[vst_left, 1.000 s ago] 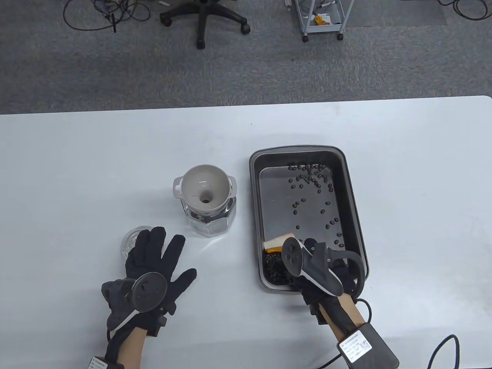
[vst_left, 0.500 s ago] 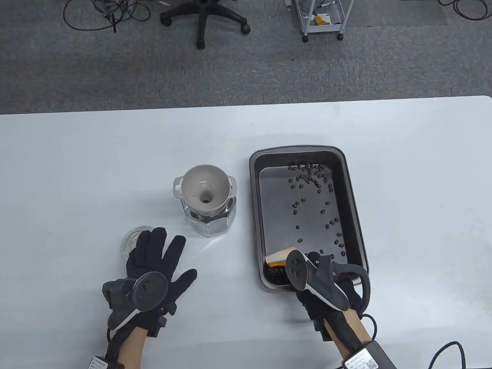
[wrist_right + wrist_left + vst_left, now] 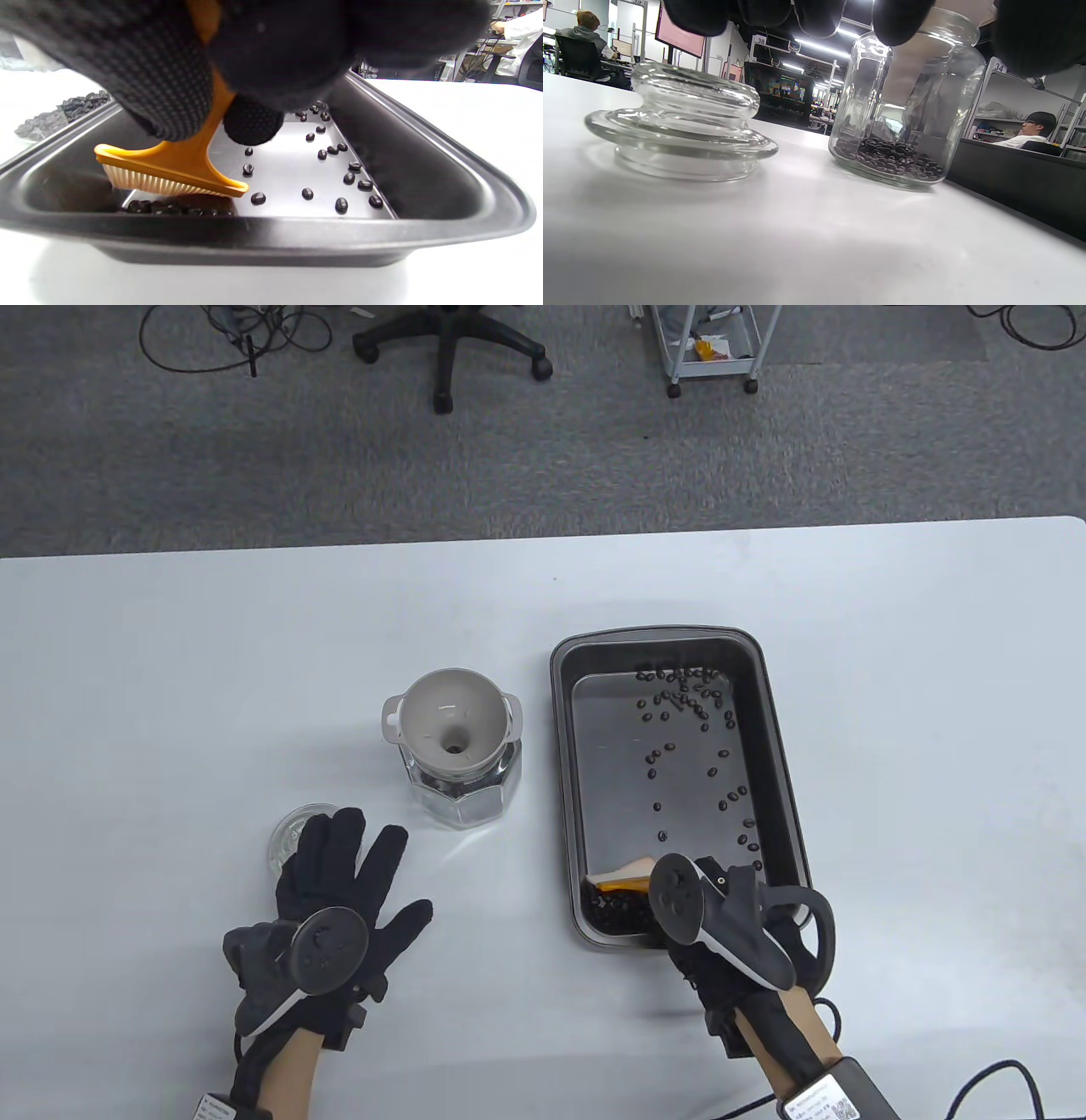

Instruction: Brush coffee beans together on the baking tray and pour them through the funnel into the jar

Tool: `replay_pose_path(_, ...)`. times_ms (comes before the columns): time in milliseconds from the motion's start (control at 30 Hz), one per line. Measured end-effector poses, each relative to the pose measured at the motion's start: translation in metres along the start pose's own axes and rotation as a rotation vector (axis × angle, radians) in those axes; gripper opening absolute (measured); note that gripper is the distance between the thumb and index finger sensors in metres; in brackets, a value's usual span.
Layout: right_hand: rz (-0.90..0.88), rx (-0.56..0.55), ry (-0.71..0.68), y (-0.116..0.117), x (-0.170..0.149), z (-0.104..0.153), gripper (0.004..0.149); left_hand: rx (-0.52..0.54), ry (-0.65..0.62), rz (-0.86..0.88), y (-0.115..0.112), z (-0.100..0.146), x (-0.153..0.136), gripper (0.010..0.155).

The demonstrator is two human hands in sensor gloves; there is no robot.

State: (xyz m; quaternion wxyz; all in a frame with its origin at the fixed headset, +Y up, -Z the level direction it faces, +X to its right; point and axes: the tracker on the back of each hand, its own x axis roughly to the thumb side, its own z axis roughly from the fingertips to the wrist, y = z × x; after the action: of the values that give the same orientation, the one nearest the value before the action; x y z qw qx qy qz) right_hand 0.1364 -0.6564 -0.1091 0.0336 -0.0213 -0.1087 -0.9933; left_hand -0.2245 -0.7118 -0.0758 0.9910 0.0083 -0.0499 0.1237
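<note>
Right hand: the right hand (image 3: 730, 937) has its black-gloved fingers (image 3: 169, 84) curled round the handle of an orange plastic brush with pale bristles (image 3: 169, 167), gripping it.
Brush: its bristle edge sits just below those fingers, down on the floor of the dark rectangular metal baking tray (image 3: 780, 746), at the tray's near left corner.
Gathered beans: a heap of dark coffee beans (image 3: 615, 906) lies packed against the bristles, between the brush and the tray's near wall.
Loose beans: scattered coffee beans (image 3: 687, 704) lie beyond the fingers, across the middle and far end of the tray floor; a few lie just right of the brush, close to the fingertips.
Left hand: the left hand (image 3: 335, 903) rests flat on the white tabletop (image 3: 212, 670), fingers straight and spread, holding nothing.
Lid: a clear round glass lid (image 3: 678, 127) stands on the tabletop just beyond the left fingertips, partly covered by them from above.
Jar: a clear faceted glass jar (image 3: 903, 114) stands upright beyond and to the right of the left fingers, a shallow layer of beans at its bottom.
Funnel: a beige plastic funnel with two side tabs (image 3: 452, 721) sits in the jar's mouth.
Tray position: to the right of the jar, apart from it.
</note>
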Motion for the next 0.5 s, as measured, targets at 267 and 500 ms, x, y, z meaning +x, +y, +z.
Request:
replay_pose_path(267,-0.042,-0.057,0.029,-0.018,-0.008,-0.014,0.038,-0.007,-0.001,0.003,-0.001,-0.002,0.001,0.083)
replay_pose_path(500,-0.072,-0.101,0.074,-0.035,-0.017,-0.038,0.039,-0.009,0.005,0.017,-0.001,-0.003,-0.001,0.083)
